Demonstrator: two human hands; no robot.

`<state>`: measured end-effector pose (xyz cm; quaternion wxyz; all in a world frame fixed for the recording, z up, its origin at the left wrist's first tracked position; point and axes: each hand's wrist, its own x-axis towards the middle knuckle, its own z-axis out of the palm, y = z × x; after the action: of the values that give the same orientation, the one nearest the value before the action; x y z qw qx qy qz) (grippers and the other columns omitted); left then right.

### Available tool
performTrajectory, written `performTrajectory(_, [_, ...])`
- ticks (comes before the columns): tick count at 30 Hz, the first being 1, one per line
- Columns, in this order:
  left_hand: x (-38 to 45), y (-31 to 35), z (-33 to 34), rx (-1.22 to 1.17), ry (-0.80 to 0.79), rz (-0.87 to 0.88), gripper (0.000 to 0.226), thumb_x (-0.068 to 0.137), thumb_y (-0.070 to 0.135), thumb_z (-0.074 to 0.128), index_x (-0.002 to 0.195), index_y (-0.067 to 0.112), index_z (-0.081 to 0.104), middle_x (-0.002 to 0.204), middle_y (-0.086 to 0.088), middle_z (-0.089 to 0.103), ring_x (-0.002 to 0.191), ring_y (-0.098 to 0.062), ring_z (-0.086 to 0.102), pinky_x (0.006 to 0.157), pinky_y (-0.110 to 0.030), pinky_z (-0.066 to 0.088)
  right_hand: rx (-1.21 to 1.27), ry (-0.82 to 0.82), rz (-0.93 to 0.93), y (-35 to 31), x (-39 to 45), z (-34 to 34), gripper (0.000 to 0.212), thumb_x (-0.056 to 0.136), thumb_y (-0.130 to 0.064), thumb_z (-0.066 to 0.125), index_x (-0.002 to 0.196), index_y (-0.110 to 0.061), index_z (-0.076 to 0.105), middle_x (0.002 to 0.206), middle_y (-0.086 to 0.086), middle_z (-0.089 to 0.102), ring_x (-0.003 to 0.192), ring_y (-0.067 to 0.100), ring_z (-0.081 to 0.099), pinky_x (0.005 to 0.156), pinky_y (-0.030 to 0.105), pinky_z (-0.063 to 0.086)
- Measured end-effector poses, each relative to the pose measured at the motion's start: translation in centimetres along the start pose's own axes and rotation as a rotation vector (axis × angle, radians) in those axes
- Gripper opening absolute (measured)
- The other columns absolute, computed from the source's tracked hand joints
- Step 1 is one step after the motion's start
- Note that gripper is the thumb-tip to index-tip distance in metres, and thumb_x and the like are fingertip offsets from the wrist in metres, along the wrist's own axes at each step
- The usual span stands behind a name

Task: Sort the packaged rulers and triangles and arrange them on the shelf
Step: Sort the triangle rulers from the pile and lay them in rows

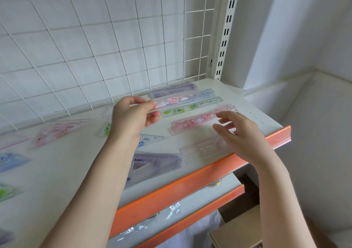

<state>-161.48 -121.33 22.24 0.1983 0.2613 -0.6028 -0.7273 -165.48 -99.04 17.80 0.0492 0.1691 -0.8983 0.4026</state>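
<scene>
Several packaged rulers lie side by side at the back right of the white shelf (pixel 253 103): a purple ruler (pixel 173 90), a pink-and-blue ruler (pixel 181 100), a green ruler (pixel 192 107) and a pink ruler (pixel 196 121). My left hand (pixel 133 116) pinches the left end of the pink-and-blue ruler's clear package. My right hand (pixel 242 131) hovers with straight fingers over the pink ruler's right end. A clear stencil ruler (pixel 205 149) lies by the front edge. Triangles are scattered: a purple triangle (pixel 154 164), a blue triangle (pixel 150 139), a pink triangle (pixel 59 129), a green triangle (pixel 106 130).
More packaged pieces lie at the far left, a blue one (pixel 9 160) and a green one (pixel 5 190). A white wire grid (pixel 114 47) backs the shelf, whose front has an orange lip (pixel 190 181). Plastic wrappers (pixel 171 209) lie on the lower shelf. A cardboard box (pixel 238 228) stands below.
</scene>
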Motion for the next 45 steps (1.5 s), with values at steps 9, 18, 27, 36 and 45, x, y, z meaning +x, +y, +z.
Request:
performTrajectory(9, [-0.3,-1.1,6.0,-0.006,-0.234,-0.123,0.015,0.090,-0.007,0.051,0.079,0.002,0.055,0.066,-0.015,0.059,0.041,-0.010,0.060,0.047,-0.017,0.053,-0.014,0.044,0.061,1.1,-0.3,-0.7,0.031,0.091,-0.028,0.058,0.121,-0.021,0.058,0.106,-0.006,0.057,0.090,0.009,0.053,0.069,0.007,0.037])
performTrajectory(18, [0.8,-3.7,6.3,0.713,-0.144,0.223,0.018,0.087,0.017,0.058,0.071,0.023,0.063,0.078,0.004,0.068,0.063,-0.016,0.068,0.067,-0.029,0.057,-0.077,0.089,0.083,1.7,-0.7,-1.2,0.033,0.091,-0.024,0.058,0.123,-0.017,0.057,0.108,-0.002,0.057,0.087,0.010,0.052,0.068,0.005,0.036])
performTrajectory(27, [0.7,-4.2,6.3,1.201,-0.085,0.420,0.021,0.091,0.032,0.051,0.100,0.018,0.064,0.106,-0.006,0.063,0.097,-0.031,0.058,0.075,-0.032,0.043,-0.127,0.087,0.091,1.4,-0.7,-0.9,0.033,0.091,-0.026,0.058,0.122,-0.018,0.057,0.109,-0.003,0.057,0.085,0.010,0.052,0.075,0.019,0.036])
performTrajectory(36, [0.4,-3.3,5.1,1.421,-0.077,0.454,0.039,0.093,0.041,0.048,0.121,0.013,0.051,0.117,-0.010,0.051,0.105,-0.034,0.055,0.070,-0.035,0.037,-0.155,0.073,0.062,0.2,-0.6,-0.5,0.033,0.091,-0.028,0.057,0.123,-0.019,0.057,0.109,-0.003,0.058,0.088,0.008,0.050,0.078,0.022,0.039])
performTrajectory(45, [-1.9,-1.0,-2.6,1.414,-0.108,0.673,0.030,0.094,0.039,0.047,0.117,0.022,0.057,0.114,0.001,0.060,0.110,-0.025,0.047,0.087,-0.035,0.037,-0.179,-0.020,-0.122,-5.2,0.3,3.6,0.034,0.091,-0.027,0.058,0.122,-0.015,0.058,0.111,0.001,0.060,0.088,0.005,0.047,0.079,0.024,0.041])
